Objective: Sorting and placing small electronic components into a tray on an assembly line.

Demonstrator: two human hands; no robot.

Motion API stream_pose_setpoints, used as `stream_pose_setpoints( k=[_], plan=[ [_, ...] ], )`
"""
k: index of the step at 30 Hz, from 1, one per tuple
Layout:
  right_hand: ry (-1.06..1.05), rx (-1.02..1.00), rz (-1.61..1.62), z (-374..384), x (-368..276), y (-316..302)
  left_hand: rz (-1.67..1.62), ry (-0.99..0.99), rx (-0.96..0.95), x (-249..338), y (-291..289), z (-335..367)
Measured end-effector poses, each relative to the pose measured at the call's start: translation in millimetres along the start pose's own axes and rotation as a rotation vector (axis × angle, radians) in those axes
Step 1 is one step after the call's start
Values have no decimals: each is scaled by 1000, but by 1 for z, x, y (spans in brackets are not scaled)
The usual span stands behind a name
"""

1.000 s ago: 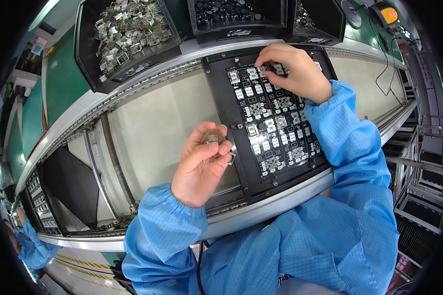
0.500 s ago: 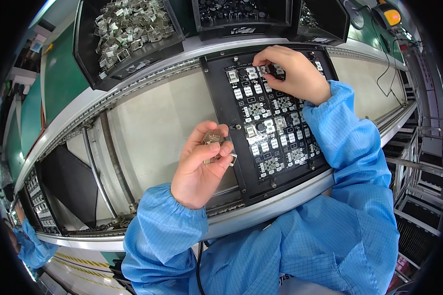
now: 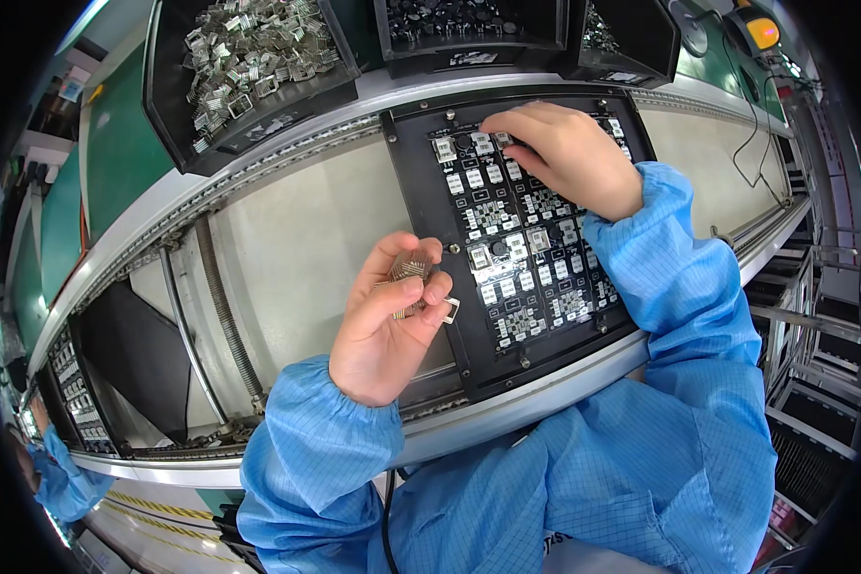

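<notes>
My left hand (image 3: 385, 320) is raised at the near left edge of the black tray, its fingers curled round a small bunch of silvery metal connectors (image 3: 410, 273). One square connector (image 3: 452, 310) sticks out by itself at the fingertips. Over the far part of the tray, my right hand (image 3: 569, 158) pinches thumb and forefinger about a small metal connector (image 3: 504, 142) at the circuit boards' far edge; the fingers partly hide it. Beneath lie several black circuit boards (image 3: 531, 206) carrying white and silvery parts, set in the black tray (image 3: 426, 182) with its screw posts.
The tray rests on a conveyor with metal rails (image 3: 258, 143). Beyond stand a black bin (image 3: 167, 105) heaped with metal connectors, another bin (image 3: 469, 59) of dark round parts and a third (image 3: 631, 57). Another boarded tray (image 3: 81, 402) and a co-worker's blue sleeve (image 3: 67, 474) show at far left.
The tray with its boards has shifted slightly left. My right hand has moved a little left and tipped over, staying at the same part of the boards. My left hand has barely moved.
</notes>
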State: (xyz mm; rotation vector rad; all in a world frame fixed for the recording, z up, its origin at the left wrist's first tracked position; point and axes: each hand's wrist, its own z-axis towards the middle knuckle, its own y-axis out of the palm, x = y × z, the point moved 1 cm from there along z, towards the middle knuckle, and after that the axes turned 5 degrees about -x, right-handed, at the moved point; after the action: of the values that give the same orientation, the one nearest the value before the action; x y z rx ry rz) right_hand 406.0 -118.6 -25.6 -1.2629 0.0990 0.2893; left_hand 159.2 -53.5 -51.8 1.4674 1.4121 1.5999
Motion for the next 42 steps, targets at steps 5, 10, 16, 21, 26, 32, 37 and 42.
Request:
stream_pose_setpoints(
  k=[5,10,16,21,26,32,37,42],
  plan=[
    [74,27,17,0,-1,4,9,8,-45,-1,3,0],
    [100,67,74,0,6,6,-11,7,-80,-1,3,2],
    [-9,129,165,4,-10,-11,3,-17,-93,-3,1,2],
    [-234,-26,681,-3,-59,-28,130,-39,-49,-7,13,4],
    [-351,-26,646,-5,-72,-11,218,-69,-78,-5,14,3],
    [-363,-30,654,-7,-72,-10,227,-98,-74,-6,16,4],
    [-351,-83,733,-9,-71,-13,287,-92,-79,-7,18,3],
    [-269,-74,837,-8,-68,-21,357,-91,-41,-3,19,2]
  ],
)
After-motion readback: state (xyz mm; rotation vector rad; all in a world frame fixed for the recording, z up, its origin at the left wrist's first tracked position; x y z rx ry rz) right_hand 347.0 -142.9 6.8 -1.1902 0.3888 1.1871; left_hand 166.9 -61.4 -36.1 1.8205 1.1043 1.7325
